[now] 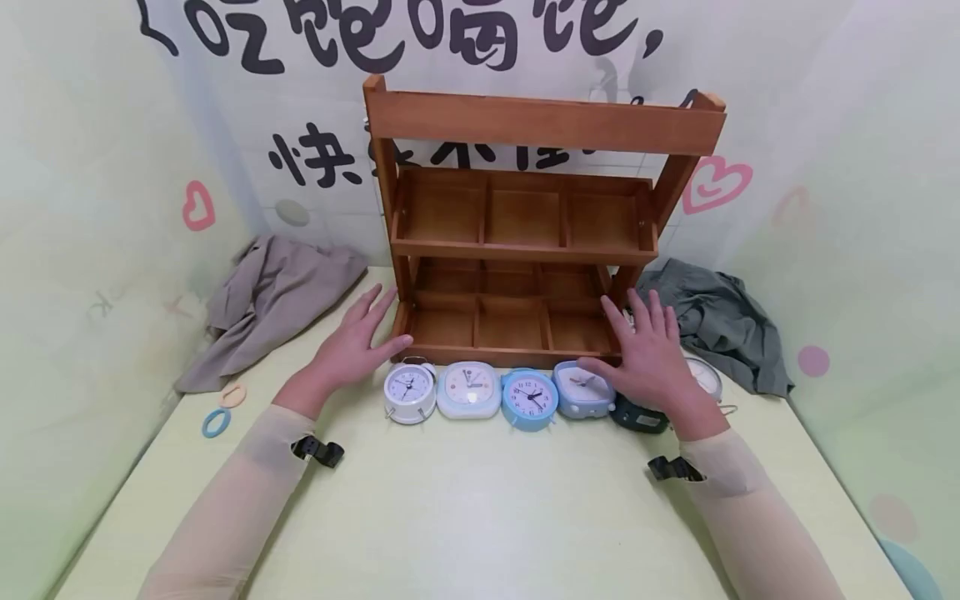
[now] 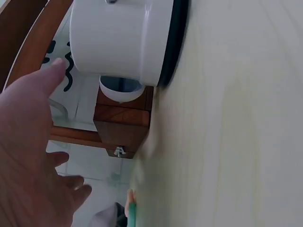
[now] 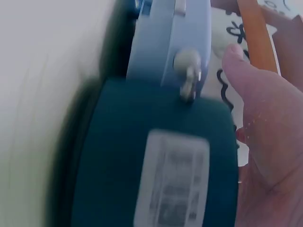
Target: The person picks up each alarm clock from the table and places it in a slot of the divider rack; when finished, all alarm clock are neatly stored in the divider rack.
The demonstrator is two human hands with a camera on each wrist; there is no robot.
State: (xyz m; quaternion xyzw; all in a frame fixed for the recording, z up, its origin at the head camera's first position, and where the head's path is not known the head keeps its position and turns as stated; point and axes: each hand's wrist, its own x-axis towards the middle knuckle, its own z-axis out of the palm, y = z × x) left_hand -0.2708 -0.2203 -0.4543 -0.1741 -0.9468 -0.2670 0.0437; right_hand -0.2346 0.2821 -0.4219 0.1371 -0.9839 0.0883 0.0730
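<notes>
My left hand (image 1: 356,348), fingers spread, is at the left end of the brown wooden shelf rack (image 1: 525,250), its thumb above a white twin-bell alarm clock (image 1: 410,395). At the right end, my right hand (image 1: 643,358) has its fingers straight and apart, over a dark green clock (image 1: 639,418) that it partly hides. Between the hands stand a white rounded-square clock (image 1: 469,402), a round blue clock (image 1: 529,398) and a periwinkle square clock (image 1: 585,400). Another round clock (image 1: 707,379) shows behind the right wrist. Both palms hold nothing.
A taupe cloth (image 1: 281,296) lies crumpled at the back left, a dark grey cloth (image 1: 723,321) at the back right. A blue ring (image 1: 206,422) and a peach ring (image 1: 242,398) lie left of the left forearm. Printed walls (image 1: 862,250) enclose the table (image 1: 480,508).
</notes>
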